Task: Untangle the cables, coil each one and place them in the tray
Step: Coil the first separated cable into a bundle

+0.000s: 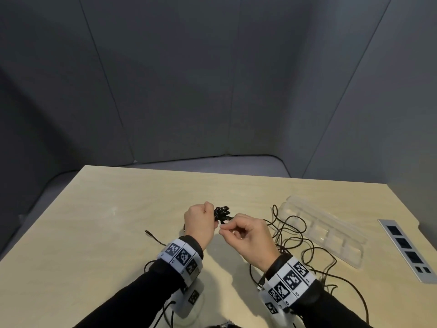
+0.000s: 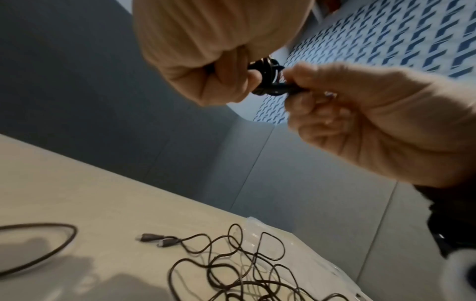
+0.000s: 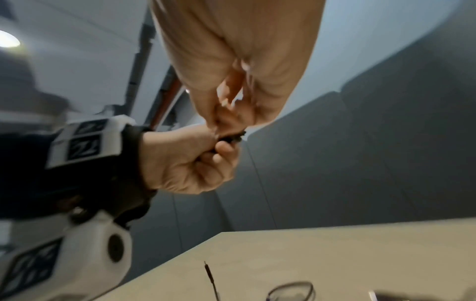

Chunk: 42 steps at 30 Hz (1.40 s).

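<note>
Above the table's middle my left hand (image 1: 201,220) grips a small black coiled cable (image 1: 222,213) in a fist. My right hand (image 1: 241,230) pinches the free end of that cable just right of the coil. From the left wrist view, the coil (image 2: 268,79) sits between the left hand (image 2: 206,61) and the right hand (image 2: 360,122). In the right wrist view only a bit of the coil (image 3: 230,138) shows between the fingers. More black cables (image 1: 295,237) lie in a loose tangle on the table beside a clear plastic tray (image 1: 331,233).
A grey socket panel (image 1: 406,249) is set into the table at the right edge. A loose cable end (image 1: 151,234) lies left of my left wrist. Two connectors (image 2: 157,240) lie at the edge of the tangle. Grey partition walls surround the table.
</note>
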Available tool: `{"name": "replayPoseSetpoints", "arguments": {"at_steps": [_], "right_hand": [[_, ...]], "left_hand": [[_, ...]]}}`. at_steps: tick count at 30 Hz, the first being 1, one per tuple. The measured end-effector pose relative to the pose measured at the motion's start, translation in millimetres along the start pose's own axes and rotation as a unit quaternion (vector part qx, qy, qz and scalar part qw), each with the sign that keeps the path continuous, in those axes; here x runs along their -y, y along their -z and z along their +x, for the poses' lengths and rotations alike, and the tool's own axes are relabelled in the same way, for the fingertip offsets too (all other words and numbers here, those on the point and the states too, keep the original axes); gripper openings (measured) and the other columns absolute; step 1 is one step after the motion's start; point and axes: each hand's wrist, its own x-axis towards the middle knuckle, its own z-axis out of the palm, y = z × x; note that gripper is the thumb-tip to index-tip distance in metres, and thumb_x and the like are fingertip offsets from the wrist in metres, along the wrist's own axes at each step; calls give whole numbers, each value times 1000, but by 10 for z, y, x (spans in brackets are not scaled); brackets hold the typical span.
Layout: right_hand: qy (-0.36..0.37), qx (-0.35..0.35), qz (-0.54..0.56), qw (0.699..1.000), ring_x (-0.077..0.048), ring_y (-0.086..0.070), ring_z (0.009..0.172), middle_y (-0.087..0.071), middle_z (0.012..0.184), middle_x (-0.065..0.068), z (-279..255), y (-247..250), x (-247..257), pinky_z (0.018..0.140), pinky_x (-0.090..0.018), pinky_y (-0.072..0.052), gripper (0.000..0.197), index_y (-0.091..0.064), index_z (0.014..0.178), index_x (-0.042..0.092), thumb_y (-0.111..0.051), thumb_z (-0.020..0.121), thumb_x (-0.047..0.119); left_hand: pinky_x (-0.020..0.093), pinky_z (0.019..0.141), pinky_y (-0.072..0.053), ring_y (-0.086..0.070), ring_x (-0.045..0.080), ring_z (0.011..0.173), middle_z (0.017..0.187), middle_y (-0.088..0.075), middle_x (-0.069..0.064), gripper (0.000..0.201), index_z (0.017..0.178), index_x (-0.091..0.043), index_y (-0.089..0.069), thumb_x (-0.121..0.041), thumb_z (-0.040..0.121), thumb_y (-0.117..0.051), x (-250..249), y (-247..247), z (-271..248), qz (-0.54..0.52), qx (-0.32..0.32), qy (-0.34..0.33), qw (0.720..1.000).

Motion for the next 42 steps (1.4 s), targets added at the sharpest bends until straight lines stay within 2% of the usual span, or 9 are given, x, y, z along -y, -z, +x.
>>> {"name": "replayPoseSetpoints", "arguments": {"at_steps": [7, 12, 15, 21, 28, 31, 34, 37, 42], "right_hand": [[129, 103, -112, 980, -1, -51, 65, -59, 78, 10, 138, 224, 116, 67, -11, -42, 21, -71, 105, 21, -66, 84, 18], [170, 0, -64, 983, 1, -49, 75, -52, 84, 2, 193, 185, 94, 68, -9, -38, 41, -69, 112, 17, -78, 72, 24], [101, -10, -63, 993, -6, -54, 87, -52, 102, 1, 258, 271, 154, 66, -19, -50, 76, -59, 126, 22, -88, 56, 27], [63, -11, -30, 998, -6, -66, 84, -71, 92, 5, 129, 276, 130, 76, -22, -54, 30, -75, 98, 19, -81, 69, 25], [-184, -56, 148, 970, -4, -65, 64, -73, 69, 5, -48, 406, -260, 63, -18, -52, 23, -73, 75, 20, -78, 69, -3], [-221, -63, 109, 967, -10, -66, 68, -72, 69, 5, -205, 555, -451, 71, -22, -55, 25, -72, 72, 22, -80, 66, -1], [-243, -101, 10, 965, -6, -67, 68, -72, 74, 6, -322, 909, -702, 72, -18, -55, 26, -70, 68, 30, -83, 65, 8], [-262, -147, -76, 951, -13, -66, 70, -73, 78, -3, -358, 1578, -1036, 77, -26, -55, 24, -71, 71, 29, -82, 67, 8], [-351, -234, -181, 888, -25, -67, 71, -70, 78, -9, -407, 2745, -1458, 63, -21, -54, 19, -74, 88, 5, -80, 72, 13]], "left_hand": [[28, 49, -33, -40, 23, 35, 35, -46, 4, 47, 41, -8, -45, -17, 87, -40, -66, 3, 71, -85, 29, 31, 995], [36, 52, -38, -43, 24, 44, 44, -49, 9, 48, 45, -10, -43, -17, 92, -42, -15, -44, 33, -40, 66, -16, 997], [33, 54, -35, -41, 21, 49, 48, -48, 7, 50, 47, -11, -42, -18, 97, -43, -3, -64, -20, -15, 94, -81, 992], [27, 51, -39, -50, 18, 45, 50, -57, 8, 46, 70, 3, -64, -22, 100, -40, -116, -67, -35, -66, 165, -78, 981], [30, 57, -49, -53, 6, 45, 59, -69, -4, 45, 68, -22, -65, -33, 98, -34, 57, -343, -289, 60, 220, -112, 967], [36, 66, -55, -60, 10, 50, 62, -69, -9, 40, 70, -24, -62, -38, 95, -34, 167, -485, -338, 93, 290, -105, 947], [40, 74, -55, -65, 11, 64, 70, -70, -7, 28, 75, -28, -59, -33, 92, -38, 327, -649, -281, 123, 320, -84, 936], [33, 84, -51, -62, 18, 88, 102, -68, 1, 23, 104, -21, -57, -30, 93, -40, 596, -722, -181, 235, 322, -60, 915], [39, 111, -30, -27, 24, 137, 152, -22, 6, 52, 141, -21, -33, -33, 91, -43, 1149, -634, -183, 421, 327, 3, 846]]}}
